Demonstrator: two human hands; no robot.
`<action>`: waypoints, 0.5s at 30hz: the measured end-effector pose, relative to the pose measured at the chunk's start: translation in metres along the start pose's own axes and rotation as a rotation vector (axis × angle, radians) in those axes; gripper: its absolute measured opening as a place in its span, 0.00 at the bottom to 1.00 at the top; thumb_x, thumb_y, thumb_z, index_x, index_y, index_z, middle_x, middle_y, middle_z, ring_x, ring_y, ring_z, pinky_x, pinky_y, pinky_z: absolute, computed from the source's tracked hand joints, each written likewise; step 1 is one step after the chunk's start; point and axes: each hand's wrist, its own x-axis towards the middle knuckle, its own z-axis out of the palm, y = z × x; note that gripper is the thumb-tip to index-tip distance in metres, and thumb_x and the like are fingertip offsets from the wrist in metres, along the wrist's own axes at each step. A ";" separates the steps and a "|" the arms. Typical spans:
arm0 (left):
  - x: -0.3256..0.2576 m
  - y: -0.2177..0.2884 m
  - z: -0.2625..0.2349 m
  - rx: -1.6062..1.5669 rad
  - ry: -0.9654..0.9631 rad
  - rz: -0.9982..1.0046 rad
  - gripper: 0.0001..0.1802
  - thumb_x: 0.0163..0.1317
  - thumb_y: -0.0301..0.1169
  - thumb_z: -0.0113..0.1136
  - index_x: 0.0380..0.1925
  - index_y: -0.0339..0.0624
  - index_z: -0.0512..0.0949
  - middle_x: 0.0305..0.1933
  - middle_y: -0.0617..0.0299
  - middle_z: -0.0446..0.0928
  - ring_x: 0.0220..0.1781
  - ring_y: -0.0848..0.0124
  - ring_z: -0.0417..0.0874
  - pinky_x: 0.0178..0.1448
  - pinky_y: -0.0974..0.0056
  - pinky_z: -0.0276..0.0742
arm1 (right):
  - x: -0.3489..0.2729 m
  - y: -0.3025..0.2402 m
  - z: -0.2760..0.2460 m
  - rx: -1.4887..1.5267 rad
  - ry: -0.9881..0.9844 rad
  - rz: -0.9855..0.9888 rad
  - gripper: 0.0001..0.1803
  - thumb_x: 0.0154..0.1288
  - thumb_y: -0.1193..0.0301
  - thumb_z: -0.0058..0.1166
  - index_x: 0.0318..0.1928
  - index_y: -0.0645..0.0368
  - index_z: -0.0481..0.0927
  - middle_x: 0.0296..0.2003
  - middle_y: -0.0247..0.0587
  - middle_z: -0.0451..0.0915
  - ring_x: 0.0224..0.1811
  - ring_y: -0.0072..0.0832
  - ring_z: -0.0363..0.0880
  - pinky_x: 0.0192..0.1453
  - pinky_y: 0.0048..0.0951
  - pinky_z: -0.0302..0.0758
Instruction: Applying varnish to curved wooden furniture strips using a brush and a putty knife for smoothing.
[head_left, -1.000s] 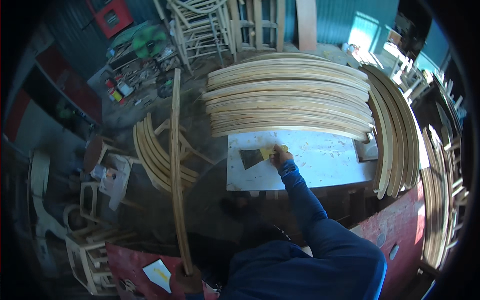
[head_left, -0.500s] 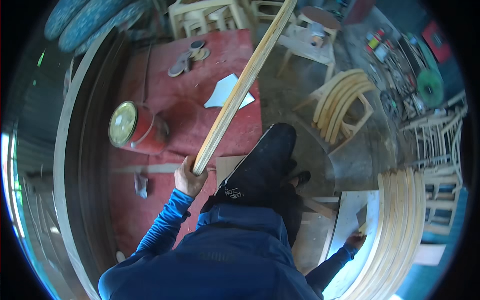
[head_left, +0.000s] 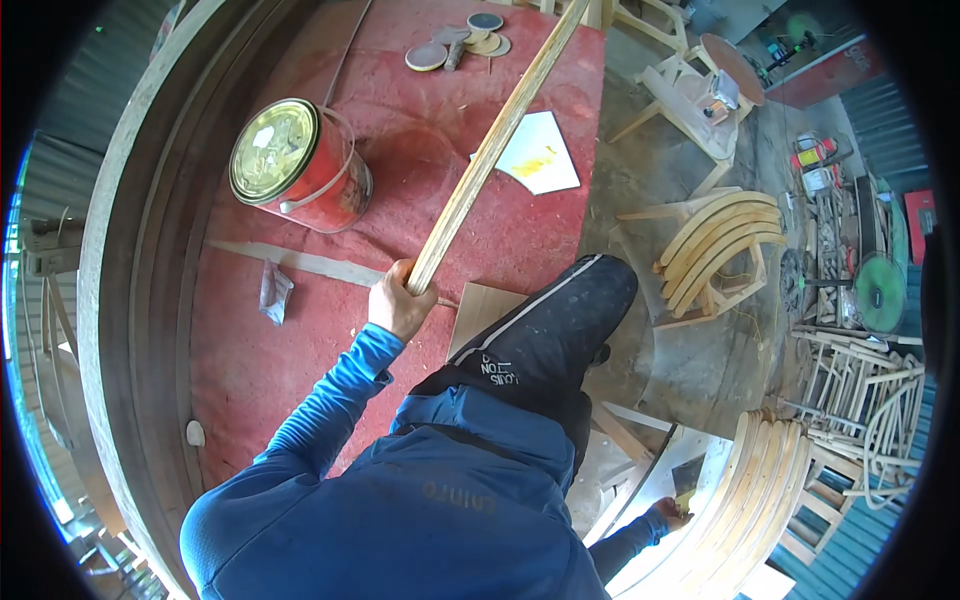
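Observation:
My left hand [head_left: 400,308] is closed round the lower end of a long, narrow wooden strip [head_left: 492,150], which slants up and away to the right. Low on the right, my right hand [head_left: 676,514] is at a white board [head_left: 706,450], its fingers closed by a small yellowish piece I cannot make out. A dark flat patch [head_left: 686,476] shows on that board beside the fingers. Right next to this hand stands a row of curved wooden pieces [head_left: 752,490]. Beyond the strip lies a white sheet with a yellow smear [head_left: 540,160].
A red bucket with a metal lid [head_left: 330,190] stands on the red surface [head_left: 400,230]. Crumpled paper [head_left: 275,292] and several round discs [head_left: 428,56] lie there too. More curved wood [head_left: 725,235] rests on a stool frame at right. A heavy ledge [head_left: 120,300] borders the left.
The view has turned and shifted, so the bucket looks nearer and the right-hand things sit lower. My left hand still grips the wooden strip; my right hand stays by the white board.

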 end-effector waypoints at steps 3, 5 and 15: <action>0.012 -0.007 0.014 -0.022 -0.029 -0.022 0.20 0.55 0.38 0.68 0.44 0.38 0.81 0.33 0.43 0.83 0.37 0.49 0.88 0.43 0.51 0.82 | -0.004 -0.012 0.018 0.040 -0.238 0.080 0.14 0.69 0.57 0.62 0.40 0.54 0.80 0.27 0.31 0.78 0.23 0.25 0.73 0.28 0.23 0.70; 0.017 -0.011 0.025 -0.035 -0.056 -0.079 0.22 0.54 0.40 0.69 0.44 0.36 0.81 0.32 0.41 0.83 0.37 0.48 0.88 0.43 0.51 0.82 | -0.007 -0.010 0.040 0.060 -0.289 0.119 0.15 0.71 0.59 0.59 0.45 0.57 0.81 0.29 0.33 0.79 0.25 0.24 0.74 0.28 0.21 0.73; 0.041 -0.026 0.053 -0.112 -0.085 -0.178 0.25 0.54 0.42 0.70 0.47 0.35 0.83 0.36 0.42 0.85 0.39 0.50 0.88 0.48 0.52 0.82 | -0.105 0.024 0.152 0.000 -0.853 0.335 0.11 0.73 0.62 0.61 0.38 0.56 0.81 0.28 0.34 0.83 0.25 0.24 0.79 0.30 0.24 0.78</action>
